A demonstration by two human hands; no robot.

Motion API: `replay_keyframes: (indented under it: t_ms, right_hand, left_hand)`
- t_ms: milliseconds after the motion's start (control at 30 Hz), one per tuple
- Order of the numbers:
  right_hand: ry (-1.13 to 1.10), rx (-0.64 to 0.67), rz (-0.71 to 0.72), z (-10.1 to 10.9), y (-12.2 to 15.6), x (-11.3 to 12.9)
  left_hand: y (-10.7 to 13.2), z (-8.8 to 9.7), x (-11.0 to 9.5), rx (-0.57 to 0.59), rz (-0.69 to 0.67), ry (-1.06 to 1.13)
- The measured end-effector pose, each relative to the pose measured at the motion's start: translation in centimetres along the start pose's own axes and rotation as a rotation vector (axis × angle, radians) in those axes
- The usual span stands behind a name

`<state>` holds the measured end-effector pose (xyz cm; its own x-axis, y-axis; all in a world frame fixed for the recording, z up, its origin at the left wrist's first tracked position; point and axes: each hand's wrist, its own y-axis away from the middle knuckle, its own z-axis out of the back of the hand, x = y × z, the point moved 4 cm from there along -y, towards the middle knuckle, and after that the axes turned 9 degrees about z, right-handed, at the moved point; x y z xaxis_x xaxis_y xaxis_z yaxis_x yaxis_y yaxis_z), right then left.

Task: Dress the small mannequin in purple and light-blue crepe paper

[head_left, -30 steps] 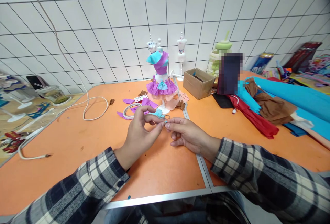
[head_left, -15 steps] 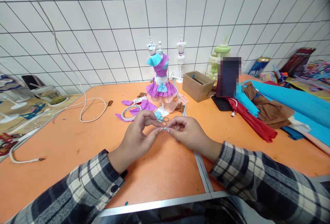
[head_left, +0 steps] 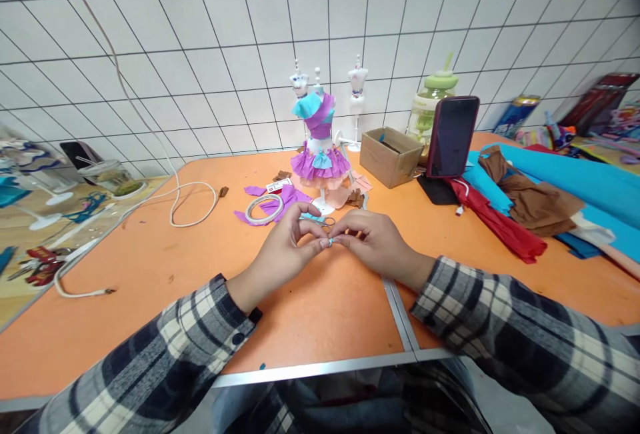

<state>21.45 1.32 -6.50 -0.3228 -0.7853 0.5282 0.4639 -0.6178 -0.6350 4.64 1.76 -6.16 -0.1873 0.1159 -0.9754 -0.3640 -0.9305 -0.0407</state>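
Between the fingertips of both hands is a tiny light-blue piece (head_left: 331, 241), perhaps crepe paper; its exact form is too small to tell. My left hand (head_left: 285, 247) pinches it from the left, thumb against forefinger. From the right, my right hand (head_left: 377, 244) pinches its other side with curled fingers. Just beyond the fingertips lie small scissors (head_left: 327, 221), partly hidden by the left hand. Behind them stands a mini dress form (head_left: 320, 134) in a purple and blue top and a ruffled purple skirt. A roll of tape (head_left: 264, 209) rests on purple paper scraps (head_left: 286, 198).
Two bare white dress forms (head_left: 357, 84) stand by the tiled wall. A cardboard box (head_left: 390, 157), a propped phone (head_left: 454, 137) and a green-lidded bottle (head_left: 434, 104) are at right. Red, brown and blue crepe paper (head_left: 540, 197) lies farther right. A white cable (head_left: 193, 224) curls at left.
The view has tilted down and shifted slightly left, so the scene sits higher and further right. Both hands still pinch the tiny blue piece, which has turned a little.
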Motion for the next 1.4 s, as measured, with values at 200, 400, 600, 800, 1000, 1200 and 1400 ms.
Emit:
replay_keyframes:
  t_ms: [200, 400, 600, 800, 1000, 1200, 1400]
  right_hand:
    - [-0.108, -0.015, -0.012, 0.2, -0.2, 0.2]
    - [-0.164, 0.007, 0.028, 0.1, -0.2, 0.4]
    - [-0.075, -0.034, -0.027, -0.1, -0.3, 0.0]
    - [-0.102, -0.046, -0.216, -0.3, -0.3, -1.3]
    - [-0.107, 0.008, -0.313, -0.4, -0.3, -1.2]
    - [-0.179, 0.035, -0.317, -0.6, -0.3, -1.4]
    - [-0.445, -0.009, -0.452, -0.6, -0.1, -2.4]
  left_hand:
    - [-0.3, -0.3, 1.1, 0.157, 0.183, 0.295]
    - [-0.1, -1.2, 1.5, 0.246, 0.286, 0.522]
    - [-0.4, -0.9, 2.2, 0.181, 0.425, 0.691]
    - [-0.4, 0.1, 1.3, 0.0, 0.246, 0.229]
    - [0.1, 0.0, -0.8, -0.215, -0.059, -0.419]
    - [-0.6, 0.0, 0.8, -0.068, 0.05, -0.277]
    - [-0.7, -0.3, 1.7, 0.07, 0.194, -0.024]
